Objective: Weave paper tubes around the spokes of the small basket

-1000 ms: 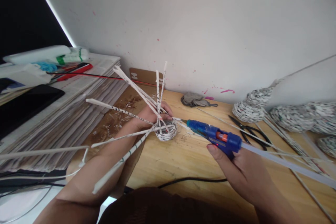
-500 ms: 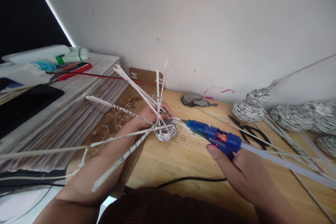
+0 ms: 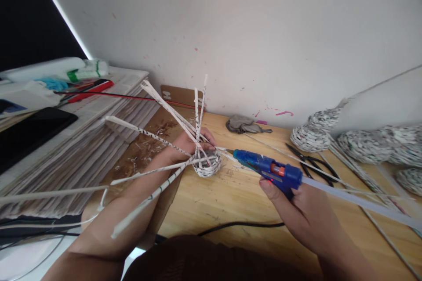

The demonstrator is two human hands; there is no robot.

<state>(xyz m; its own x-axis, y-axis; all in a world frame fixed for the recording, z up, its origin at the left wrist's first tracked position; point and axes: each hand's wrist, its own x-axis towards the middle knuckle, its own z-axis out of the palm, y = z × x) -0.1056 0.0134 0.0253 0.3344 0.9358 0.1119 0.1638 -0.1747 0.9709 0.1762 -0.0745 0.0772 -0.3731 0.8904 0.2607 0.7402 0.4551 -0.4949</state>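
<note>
1. My left hand pins the small woven paper cup to the table, grip closed around its far side, rolled spokes fanning out.
2. My right hand clasps the blue glue gun, nozzle apparently at the rim.
3. Best squeezed gently: the paper tubes are thin and crushable.

Left forearm stretched forward and to the right, ending in the left hand, curled around the far side of the small woven paper basket, fingertips resting at its rim. Grip probably closed on the basket, though paper spokes cross the palm and hide part of it. Right hand well to the right of the basket, wrist low, fingers wrapped tightly around the glue gun, thumb pressed along its near side, nozzle aimed at the basket.
</note>
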